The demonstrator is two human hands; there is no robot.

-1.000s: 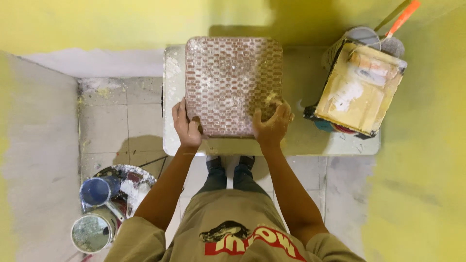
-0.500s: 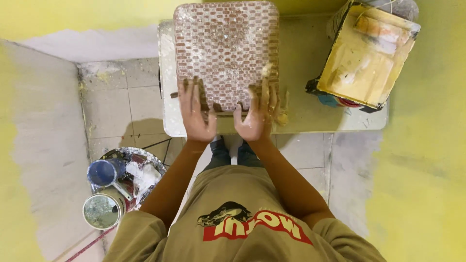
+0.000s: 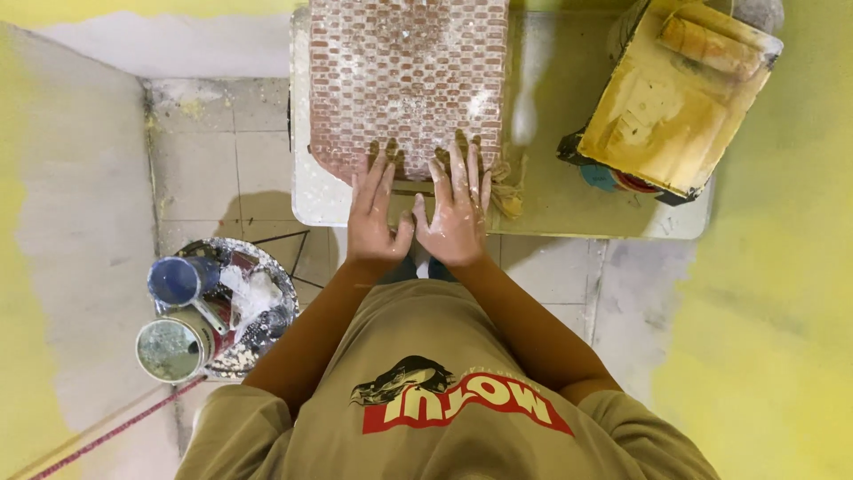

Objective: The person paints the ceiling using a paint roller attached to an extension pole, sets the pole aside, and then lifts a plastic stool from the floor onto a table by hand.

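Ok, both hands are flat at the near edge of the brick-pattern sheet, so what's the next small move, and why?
Probably slide both palms forward, pressing toward the far edge. The left hand and right hand cover only the near edge of the brick-pattern sheet on the white table.

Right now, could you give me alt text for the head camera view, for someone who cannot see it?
Seen from above, a person's left hand and right hand press flat, side by side, on the near edge of a red-brown mosaic tile sheet lying on a pale table. A yellow paint tray sits to the right; paint cans stand on the floor at left.
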